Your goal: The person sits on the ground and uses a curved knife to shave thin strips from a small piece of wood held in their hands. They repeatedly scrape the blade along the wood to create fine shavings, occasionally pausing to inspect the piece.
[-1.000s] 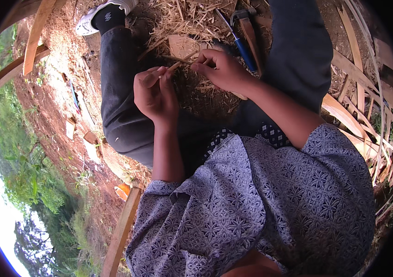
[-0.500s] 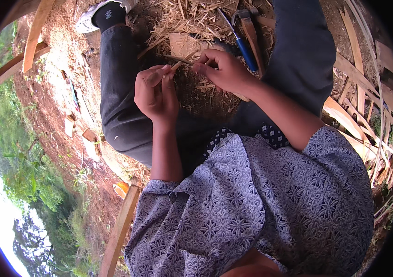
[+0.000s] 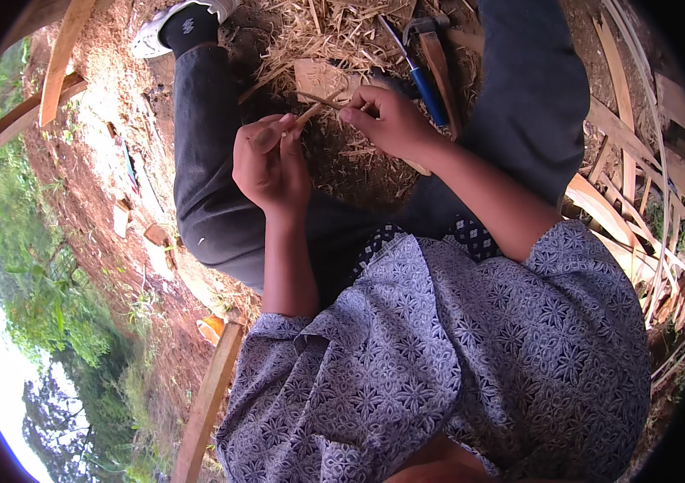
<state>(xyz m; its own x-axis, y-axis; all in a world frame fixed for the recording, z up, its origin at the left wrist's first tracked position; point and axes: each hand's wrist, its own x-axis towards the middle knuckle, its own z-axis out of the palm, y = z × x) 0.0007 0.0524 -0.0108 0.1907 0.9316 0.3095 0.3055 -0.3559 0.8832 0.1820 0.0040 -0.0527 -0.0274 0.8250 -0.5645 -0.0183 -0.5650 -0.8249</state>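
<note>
My left hand (image 3: 271, 165) pinches a slim pale wooden stick (image 3: 308, 114) between thumb and fingers, its far end slanting up to the right. Across that stick lies a thin, dark, narrow blade-like piece (image 3: 310, 97), gripped by my right hand (image 3: 390, 122). Whether it is a knife blade or a sliver of wood I cannot tell. A pale end (image 3: 418, 167) shows below my right hand; its link to the held piece is hidden. Both hands are close together above the ground between my legs.
Beyond my hands are a flat wooden block (image 3: 318, 78) and a heap of shavings (image 3: 330, 36). A blue-handled tool (image 3: 428, 95) and a hammer (image 3: 439, 68) lie by my right leg. Wood strips (image 3: 620, 201) pile up at right; a plank (image 3: 209, 402) stands at lower left.
The narrow piece in my right hand has shifted right along the stick, its tip now nearer the crossing. My left hand and the stick have barely moved.
</note>
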